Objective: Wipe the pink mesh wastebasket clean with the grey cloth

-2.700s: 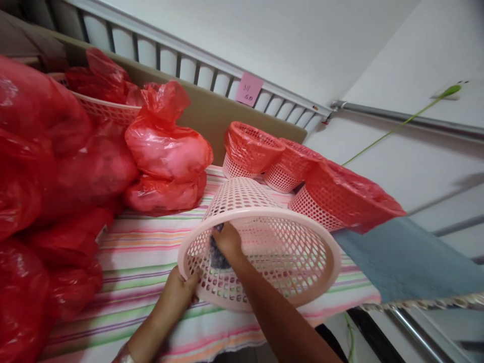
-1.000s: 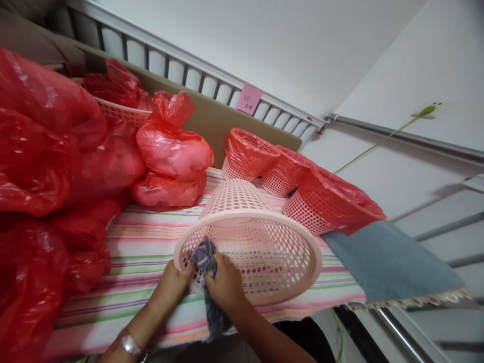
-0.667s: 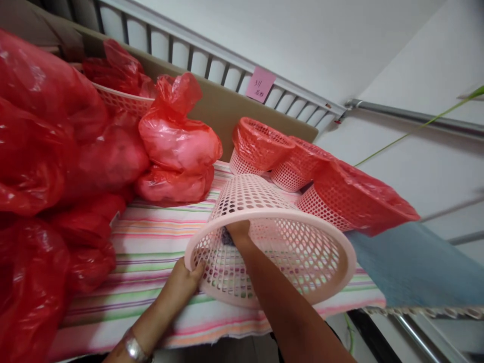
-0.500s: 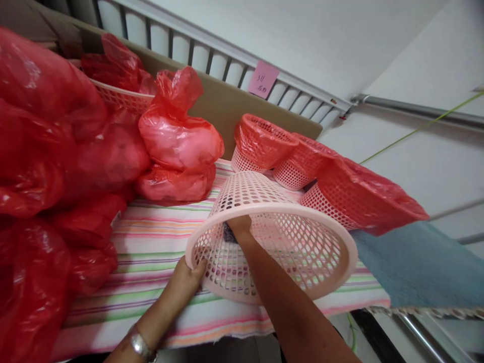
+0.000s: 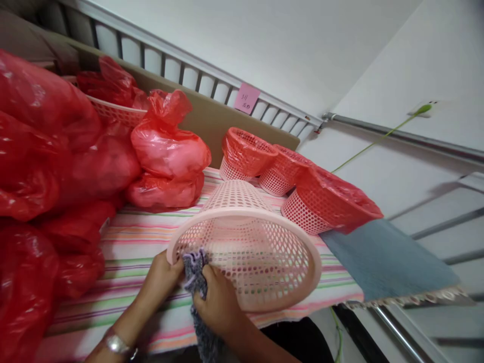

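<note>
A pale pink perforated plastic basket (image 5: 260,297) lies on its side on a striped cloth (image 5: 124,262), its wide mouth facing me. My left hand (image 5: 162,275) grips the left part of its rim, thumb on the inner side. Bunched in my right hand (image 5: 219,302) is a dark grey cloth (image 5: 196,282) with a purple edge. That hand is closed around the cloth just in front of the basket's mouth, near the left rim, and the cloth's lower end hangs down over the table edge.
Red plastic bags (image 5: 68,166) crowd the left side. Behind stand several pink baskets lined with red bags (image 5: 245,151). A blue cloth (image 5: 385,262) hangs at the right. A pink note (image 5: 247,98) is fixed to the white rail, above a cardboard panel (image 5: 206,121).
My right hand has come out of the basket, bringing the grey cloth to the left rim. My left hand still holds the rim. The view has shifted a little.
</note>
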Tool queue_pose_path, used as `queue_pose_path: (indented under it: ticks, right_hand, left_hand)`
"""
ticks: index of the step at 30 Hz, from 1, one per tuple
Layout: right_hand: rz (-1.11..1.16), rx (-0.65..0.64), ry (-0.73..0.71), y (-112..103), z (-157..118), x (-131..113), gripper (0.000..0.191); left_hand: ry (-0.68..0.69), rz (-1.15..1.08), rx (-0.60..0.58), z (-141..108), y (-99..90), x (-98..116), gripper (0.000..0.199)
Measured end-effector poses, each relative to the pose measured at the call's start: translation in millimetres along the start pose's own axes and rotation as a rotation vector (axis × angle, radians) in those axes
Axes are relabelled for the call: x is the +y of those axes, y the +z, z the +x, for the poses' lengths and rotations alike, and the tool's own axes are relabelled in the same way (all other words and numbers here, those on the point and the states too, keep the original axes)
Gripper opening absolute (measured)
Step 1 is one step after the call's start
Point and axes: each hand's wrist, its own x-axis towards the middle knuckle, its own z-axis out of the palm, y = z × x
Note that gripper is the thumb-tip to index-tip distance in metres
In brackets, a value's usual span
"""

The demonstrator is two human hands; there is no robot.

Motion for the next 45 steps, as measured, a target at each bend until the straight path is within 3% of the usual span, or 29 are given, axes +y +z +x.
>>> queue_pose_path:
  ticks: [5,14,18,20,24,27,30,35,38,41,45]
  right_hand:
    - [-0.130,0.034,0.138,-1,22,13,0.026]
    - [-0.153,0.153,0.311,0,151,50,0.040]
    - [-0.137,0.153,0.348,3,177,60,0.041]
    - [-0.126,0.141,0.361,4,178,61,0.041]
    - [-0.106,0.138,0.351,-1,171,58,0.045]
    - [-0.112,0.113,0.345,-3,155,49,0.042]
    - [-0.139,0.094,0.295,1,114,36,0.039]
    - [-0.112,0.032,0.070,9,11,21,0.024]
    - [-0.105,-0.014,-0.024,7,-19,23,0.026]
    - [-0.168,-0.005,0.017,1,2,34,0.028]
    - [-0.219,0.082,0.184,-5,76,56,0.030]
  left_hand:
    - [0.050,0.175,0.077,2,-16.5,10,0.021]
    - [0.057,0.126,-0.028,2,-17.0,17,0.023]
    - [-0.044,0.089,0.097,-6,-8.7,7,0.033]
    - [-0.144,0.016,0.113,-14,1.9,0,0.037]
    - [-0.377,-0.170,-0.094,-31,24.2,-12,0.036]
    - [-0.377,-0.243,-0.103,-34,31.5,-16,0.039]
    - [-0.342,-0.221,-0.110,-32,33.1,-17,0.035]
    - [-0.291,-0.167,-0.114,-29,35.4,-18,0.031]
    - [-0.231,-0.137,-0.115,-30,35.6,-19,0.027]
    - [-0.154,-0.074,-0.092,-29,33.9,-17,0.024]
    - [-0.013,0.036,-0.107,-25,28.9,-6,0.025]
